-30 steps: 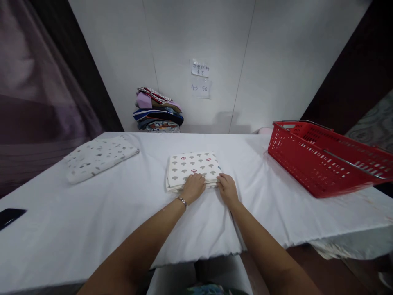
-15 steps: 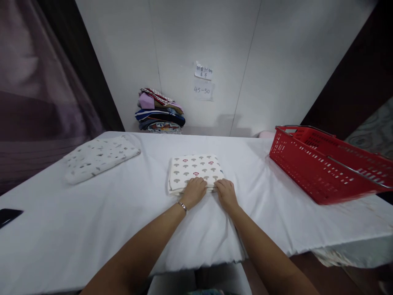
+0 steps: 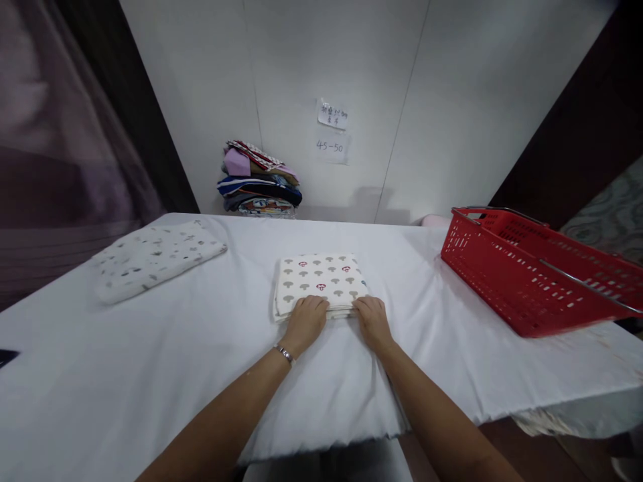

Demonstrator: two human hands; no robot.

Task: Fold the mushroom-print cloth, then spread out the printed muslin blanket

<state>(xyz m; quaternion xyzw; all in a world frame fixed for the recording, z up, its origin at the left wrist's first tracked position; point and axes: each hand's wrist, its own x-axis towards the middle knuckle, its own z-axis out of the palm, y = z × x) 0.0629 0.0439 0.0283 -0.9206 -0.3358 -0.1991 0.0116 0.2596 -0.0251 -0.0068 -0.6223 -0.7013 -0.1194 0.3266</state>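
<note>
A folded white cloth (image 3: 321,276) printed with grey and red mushrooms lies flat in front of me. My left hand (image 3: 307,321) is at the middle of its near edge, fingers curled on the fold, with a silver bracelet at the wrist. At the near right corner, my right hand (image 3: 372,321) pinches the edge of the same cloth. Both thumbs are mostly hidden. Between the hands several folded layers show along the near edge.
White sheeting covers the table (image 3: 201,348). Another folded white cloth (image 3: 155,261) with dark specks lies at the left. A red plastic basket (image 3: 522,281) with metal handles stands at the right. Behind the table is a fabric stack (image 3: 261,181); a dark flat object (image 3: 7,357) sits far left.
My left hand has slid a little left along the near edge of the cloth. My right hand stays at its corner. The cloth lies almost where it was.
</note>
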